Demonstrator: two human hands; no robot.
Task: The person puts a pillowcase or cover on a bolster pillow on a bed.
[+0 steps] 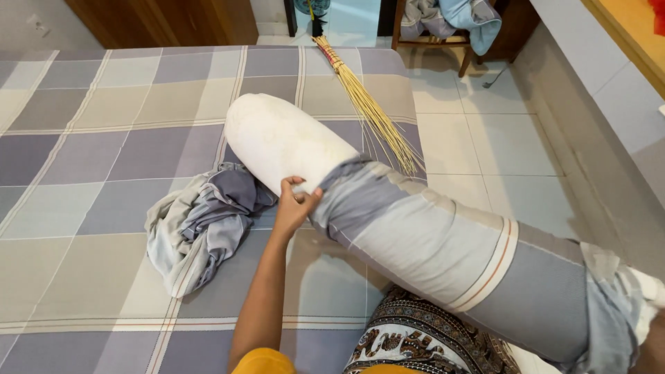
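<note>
Pinching the cover's [443,242] bunched rim, the left hand [294,204] is risking snagging it on the bolster [284,138]; right hand's grip is hidden.

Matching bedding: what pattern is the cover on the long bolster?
Grey-and-beige checks, thin stripes on the cover; head view.

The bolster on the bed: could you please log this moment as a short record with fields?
view: head camera, looking down at a bed
bolster: long white bolster, far end bare, near part inside a grey striped cover
left hand: left hand grips the cover's open edge where it meets the bare bolster
right hand: only a sliver at the frame's lower right, by the bunched cover end
beside the hand: crumpled grey cloth on the checked bedsheet
also on bed: stick broom, bristles over the edge
</note>
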